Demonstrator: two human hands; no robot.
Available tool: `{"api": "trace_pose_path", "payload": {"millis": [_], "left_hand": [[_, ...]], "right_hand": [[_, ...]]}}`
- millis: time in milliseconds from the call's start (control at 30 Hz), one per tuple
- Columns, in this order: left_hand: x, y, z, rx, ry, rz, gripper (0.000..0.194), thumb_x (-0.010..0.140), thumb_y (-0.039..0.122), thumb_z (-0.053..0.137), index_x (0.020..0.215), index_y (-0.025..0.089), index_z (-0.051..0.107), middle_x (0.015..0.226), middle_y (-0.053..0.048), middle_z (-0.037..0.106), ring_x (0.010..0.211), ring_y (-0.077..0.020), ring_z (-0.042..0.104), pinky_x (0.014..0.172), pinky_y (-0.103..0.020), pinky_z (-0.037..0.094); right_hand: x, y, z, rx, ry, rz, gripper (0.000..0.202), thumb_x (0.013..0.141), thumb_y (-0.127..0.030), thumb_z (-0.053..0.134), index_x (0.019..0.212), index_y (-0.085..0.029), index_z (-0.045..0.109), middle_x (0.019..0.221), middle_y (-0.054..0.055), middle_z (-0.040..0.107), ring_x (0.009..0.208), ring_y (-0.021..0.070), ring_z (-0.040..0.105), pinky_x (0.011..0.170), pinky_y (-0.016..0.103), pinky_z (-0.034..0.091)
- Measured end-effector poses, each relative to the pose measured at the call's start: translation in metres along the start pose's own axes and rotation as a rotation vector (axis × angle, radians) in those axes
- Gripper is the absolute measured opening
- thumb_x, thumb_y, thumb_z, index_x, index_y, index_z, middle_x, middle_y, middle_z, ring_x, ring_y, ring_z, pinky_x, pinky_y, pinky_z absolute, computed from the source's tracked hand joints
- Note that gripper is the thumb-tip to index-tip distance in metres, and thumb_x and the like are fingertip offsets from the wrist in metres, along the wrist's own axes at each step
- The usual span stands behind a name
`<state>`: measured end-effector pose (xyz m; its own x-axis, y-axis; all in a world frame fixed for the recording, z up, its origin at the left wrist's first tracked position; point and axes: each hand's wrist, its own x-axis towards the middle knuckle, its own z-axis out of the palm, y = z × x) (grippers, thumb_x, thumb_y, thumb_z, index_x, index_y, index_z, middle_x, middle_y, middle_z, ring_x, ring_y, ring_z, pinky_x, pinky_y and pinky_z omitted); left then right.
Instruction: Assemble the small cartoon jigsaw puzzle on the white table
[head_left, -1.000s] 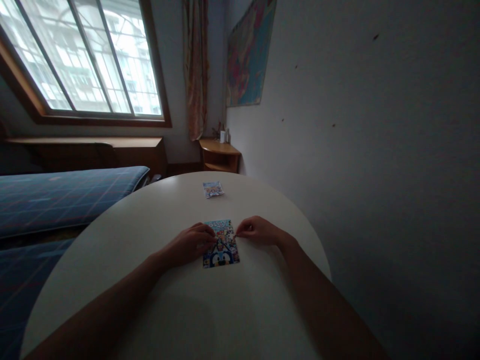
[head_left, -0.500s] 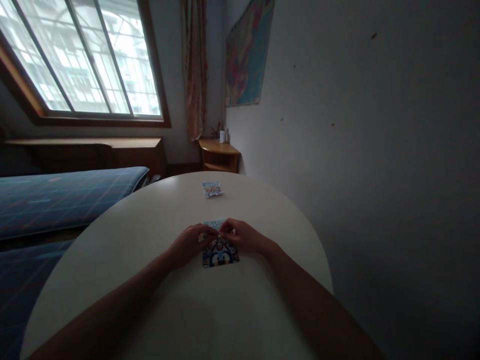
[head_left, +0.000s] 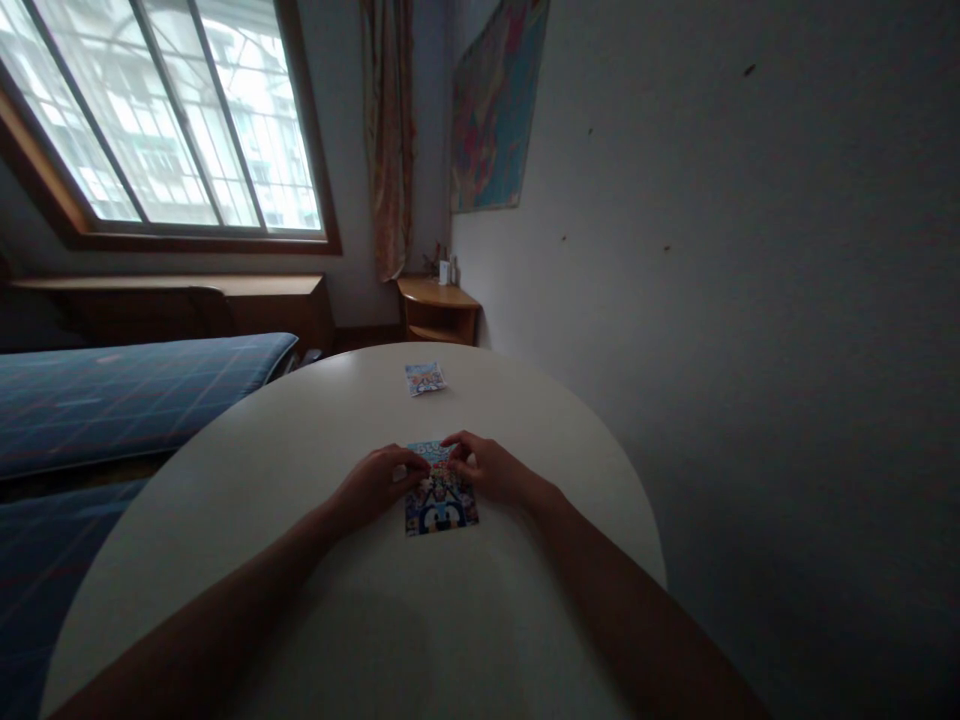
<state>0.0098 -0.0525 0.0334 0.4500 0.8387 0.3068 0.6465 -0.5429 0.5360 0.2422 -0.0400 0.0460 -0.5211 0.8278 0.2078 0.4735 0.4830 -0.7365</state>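
A colourful square picture (head_left: 442, 512) with a blue cartoon face at its near edge lies flat on the round white table (head_left: 247, 480). Over its left side is my left hand (head_left: 381, 480), thumb and fingertips drawn together near the picture's upper middle; what is between them, if anything, is too small to tell. My right hand (head_left: 487, 470) rests over the upper right part, its index finger reaching forward and its thumb a little apart, with nothing visible held. Farther back on the table lies a smaller printed packet (head_left: 425, 378).
Beyond the table's far edge stands a wooden corner shelf (head_left: 439, 293) with small items on it. A blue plaid mattress (head_left: 135, 390) is to the left. The bare wall (head_left: 675, 300) runs close along the right side.
My hands have moved slightly apart, the right one a little forward and right with its fingers opening. More of the picture's middle shows between them. The packet has not moved.
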Motion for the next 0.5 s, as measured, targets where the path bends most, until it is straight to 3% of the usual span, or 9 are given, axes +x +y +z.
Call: {"api": "trace_pose_path", "payload": {"millis": [267, 500], "left_hand": [[-0.0004, 0.0013, -0.0042, 0.057, -0.003, -0.008, 0.017, 0.085, 0.032, 0.058, 0.088, 0.024, 0.073, 0.087, -0.002, 0.072, 0.084, -0.0194, 0.066, 0.082, -0.031, 0.048], [0.0008, -0.0034, -0.0036, 0.080, 0.016, -0.059, 0.021, 0.085, 0.037, 0.058, 0.088, 0.025, 0.075, 0.088, -0.003, 0.073, 0.084, -0.0204, 0.066, 0.081, -0.032, 0.048]], "right_hand": [[-0.0013, -0.0048, -0.0007, -0.071, -0.007, 0.017, 0.028, 0.083, -0.014, 0.059, 0.110, -0.017, 0.065, 0.087, 0.003, 0.070, 0.077, 0.0130, 0.062, 0.073, 0.025, 0.046], [-0.0015, -0.0048, -0.0010, -0.188, -0.019, -0.051, 0.024, 0.081, -0.014, 0.060, 0.102, -0.016, 0.071, 0.084, 0.004, 0.069, 0.078, 0.0143, 0.060, 0.075, 0.026, 0.044]]}}
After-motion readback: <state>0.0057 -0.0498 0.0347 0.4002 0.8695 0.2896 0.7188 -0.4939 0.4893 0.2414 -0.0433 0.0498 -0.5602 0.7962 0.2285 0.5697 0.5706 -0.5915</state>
